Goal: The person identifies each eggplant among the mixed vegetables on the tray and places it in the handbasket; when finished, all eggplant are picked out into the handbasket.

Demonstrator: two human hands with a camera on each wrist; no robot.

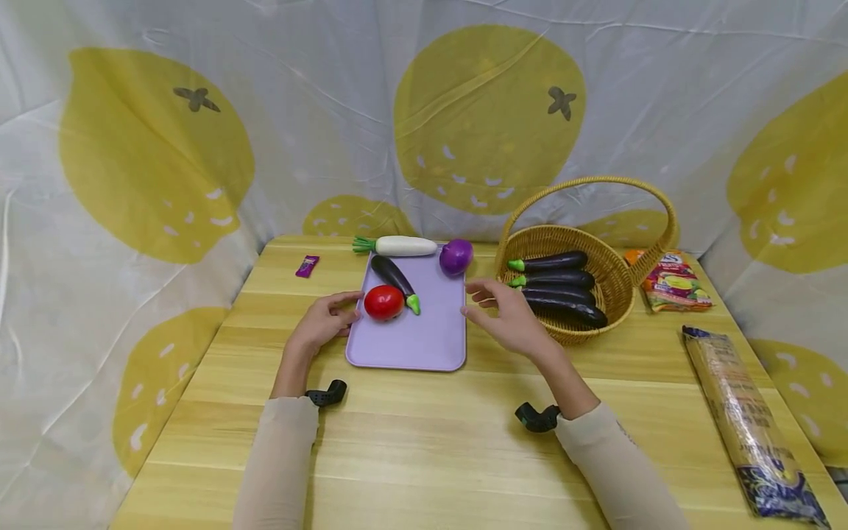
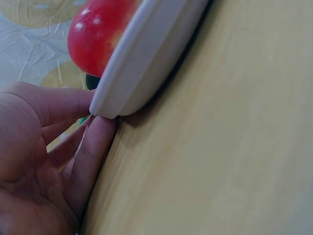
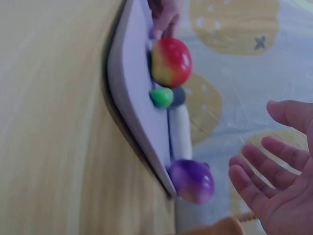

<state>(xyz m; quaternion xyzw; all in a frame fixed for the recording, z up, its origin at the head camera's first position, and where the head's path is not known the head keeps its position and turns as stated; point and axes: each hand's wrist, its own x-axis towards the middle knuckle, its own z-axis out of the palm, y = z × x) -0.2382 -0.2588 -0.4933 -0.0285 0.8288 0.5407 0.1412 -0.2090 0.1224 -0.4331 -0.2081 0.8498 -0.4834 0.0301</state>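
My left hand (image 1: 326,321) pinches the left rim of a lavender tray (image 1: 405,346). In the left wrist view, the thumb lies over the tray's rim and fingers are beneath it. My right hand (image 1: 505,315) is beside the tray's right edge, fingers loosely spread; the right wrist view shows it apart from the tray, holding nothing. On the tray lie a red tomato (image 1: 383,302) and a dark eggplant (image 1: 391,274) with a green stem end. A white radish (image 1: 405,246) with green leaves lies along the far edge, and a purple onion (image 1: 456,258) sits at the far right corner.
Right of the tray stands a wicker basket (image 1: 619,294) with a tall handle, holding several eggplants (image 1: 563,278). An orange snack bag (image 1: 676,283) and a long clear package (image 1: 748,419) lie farther right. A small purple packet (image 1: 307,266) lies at the back left.
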